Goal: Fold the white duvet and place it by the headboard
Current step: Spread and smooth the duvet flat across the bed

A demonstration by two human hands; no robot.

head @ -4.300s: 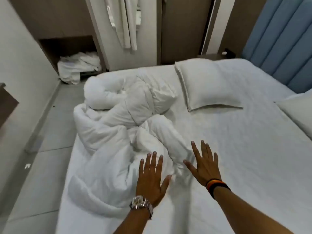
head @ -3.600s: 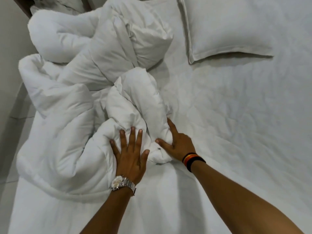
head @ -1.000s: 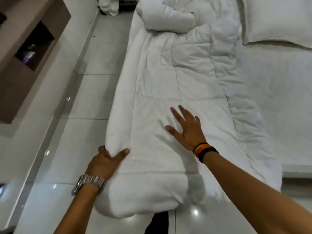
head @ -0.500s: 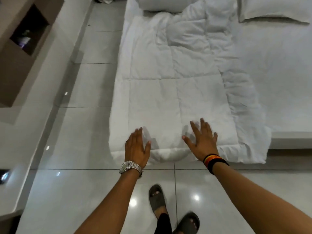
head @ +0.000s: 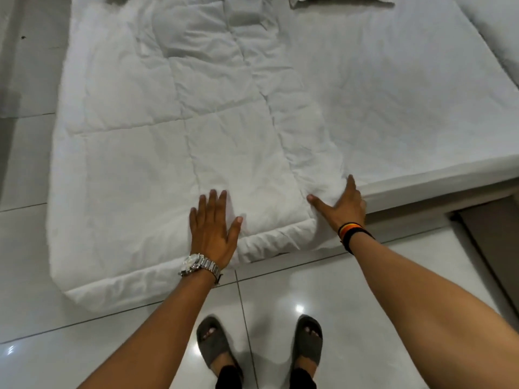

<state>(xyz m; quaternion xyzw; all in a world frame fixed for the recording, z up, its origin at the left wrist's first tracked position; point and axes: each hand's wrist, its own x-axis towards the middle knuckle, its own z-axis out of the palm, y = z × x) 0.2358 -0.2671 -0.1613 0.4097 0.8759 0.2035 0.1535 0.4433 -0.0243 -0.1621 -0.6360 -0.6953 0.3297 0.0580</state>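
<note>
Head view: my left hand [head: 213, 226] flat, fingers spread, and right hand [head: 341, 204] splayed open, both pressing the white duvet [head: 174, 147] at the bed [head: 421, 108] foot. Smoothing step; next, grip the near edge to fold.

We've got bare arms, no sleeves. Silver metal-link watch [head: 198, 264] on our left wrist, stacked black, orange and yellow bands [head: 351, 233] on the right. Grey slides [head: 216, 342], dark trouser legs.
</note>
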